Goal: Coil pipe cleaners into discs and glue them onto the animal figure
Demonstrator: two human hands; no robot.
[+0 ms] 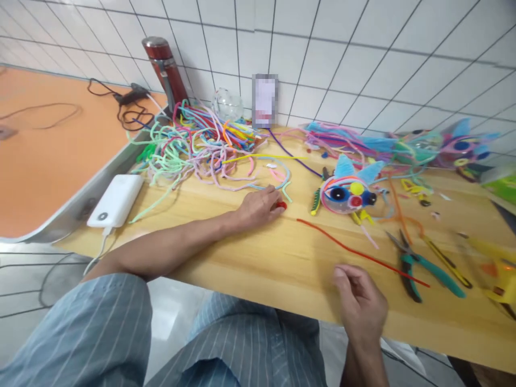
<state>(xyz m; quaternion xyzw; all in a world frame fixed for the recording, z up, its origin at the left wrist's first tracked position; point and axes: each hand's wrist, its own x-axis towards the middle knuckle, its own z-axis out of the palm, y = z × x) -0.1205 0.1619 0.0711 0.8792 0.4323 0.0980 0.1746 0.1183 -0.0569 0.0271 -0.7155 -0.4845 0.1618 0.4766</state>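
My left hand [258, 208] rests on the wooden table [250, 252], its fingers closed on a small red piece [282, 206]. Near the front edge, my right hand [360, 301] is curled, fingers bent toward the thumb; nothing shows between them. Between the hands lies a red pipe cleaner [342, 244], running down to the right across green-handled pliers [423, 269]. A figure with blue ears, round eyes and a red nose [342, 196] sits beyond it.
Tangled pipe cleaners [201, 145] lie at the back left, near a red thermos [165, 72] and a white power bank [116, 201]. A phone [265, 101] leans on the tiled wall. A yellow cutter [447, 259] and a yellow glue gun [500, 274] lie right.
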